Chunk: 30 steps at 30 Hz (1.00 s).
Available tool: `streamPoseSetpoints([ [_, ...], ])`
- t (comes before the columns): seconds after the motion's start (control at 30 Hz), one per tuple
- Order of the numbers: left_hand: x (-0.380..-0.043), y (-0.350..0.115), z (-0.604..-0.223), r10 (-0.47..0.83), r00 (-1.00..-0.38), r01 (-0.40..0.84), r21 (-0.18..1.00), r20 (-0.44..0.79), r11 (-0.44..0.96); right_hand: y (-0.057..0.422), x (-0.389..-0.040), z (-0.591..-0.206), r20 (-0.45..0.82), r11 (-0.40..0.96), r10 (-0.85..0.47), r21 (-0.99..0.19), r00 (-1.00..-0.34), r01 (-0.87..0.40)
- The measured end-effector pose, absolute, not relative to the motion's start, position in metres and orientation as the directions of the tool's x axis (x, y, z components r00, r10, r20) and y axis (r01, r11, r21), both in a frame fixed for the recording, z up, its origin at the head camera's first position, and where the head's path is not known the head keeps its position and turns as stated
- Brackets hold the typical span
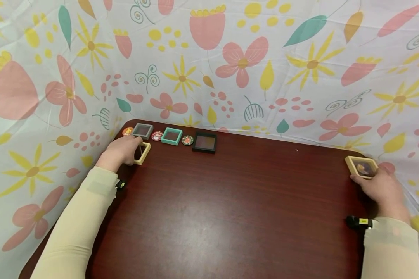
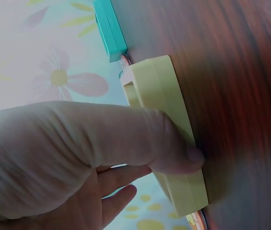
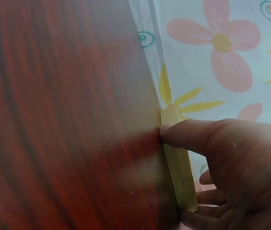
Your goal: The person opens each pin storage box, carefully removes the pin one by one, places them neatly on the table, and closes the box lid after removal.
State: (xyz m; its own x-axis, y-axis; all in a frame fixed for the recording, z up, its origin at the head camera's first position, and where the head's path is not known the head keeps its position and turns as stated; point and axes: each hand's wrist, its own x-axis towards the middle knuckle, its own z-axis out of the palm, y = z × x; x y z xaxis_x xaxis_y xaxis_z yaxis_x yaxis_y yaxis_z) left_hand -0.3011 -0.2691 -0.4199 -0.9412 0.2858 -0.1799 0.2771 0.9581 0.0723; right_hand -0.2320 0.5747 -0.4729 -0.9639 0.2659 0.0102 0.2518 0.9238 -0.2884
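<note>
At the far left of the table, my left hand (image 1: pixel 122 150) grips a pale yellow square frame (image 1: pixel 144 153) with a clear middle. The left wrist view has the thumb lying across the edge of this frame (image 2: pixel 166 91), close over the wood. Over at the right table edge, my right hand (image 1: pixel 387 188) holds a second pale yellow square frame (image 1: pixel 363 168) by its near side. Something small and dark with orange shows in its clear middle. Thumb and fingers pinch this frame (image 3: pixel 177 167) in the right wrist view.
Along the back left edge stand a grey frame (image 1: pixel 142 131), a teal frame (image 1: pixel 171 136) and a black frame (image 1: pixel 205 142). Between them lie round discs: orange (image 1: pixel 127 131), red (image 1: pixel 156 135), dark green (image 1: pixel 187 140). Flowered cloth (image 1: pixel 242 62) walls the brown table (image 1: pixel 230 209).
</note>
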Motion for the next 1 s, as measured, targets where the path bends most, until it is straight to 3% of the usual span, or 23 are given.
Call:
streamPoseSetpoints([
  [0.17,-0.3,-0.266,-0.42,0.282,-0.942,0.274,0.069,-0.18,0.959,0.57,-0.227,-0.466,-0.002,0.908,0.266,-0.336,-0.964,0.251],
  [0.43,-0.3,-0.267,-0.426,0.281,-0.945,0.27,0.086,-0.17,0.959,0.536,-0.234,-0.45,-0.004,0.924,0.225,-0.317,-0.974,0.215],
  [0.77,-0.296,-0.265,-0.428,0.263,-0.951,0.243,0.133,-0.16,0.961,0.445,-0.245,-0.438,0.098,0.929,0.121,-0.361,-0.988,0.079],
  [1.0,-0.295,-0.265,-0.428,0.258,-0.953,0.239,0.132,-0.156,0.962,0.363,-0.234,-0.431,0.086,0.933,-0.004,-0.357,-0.996,-0.034],
])
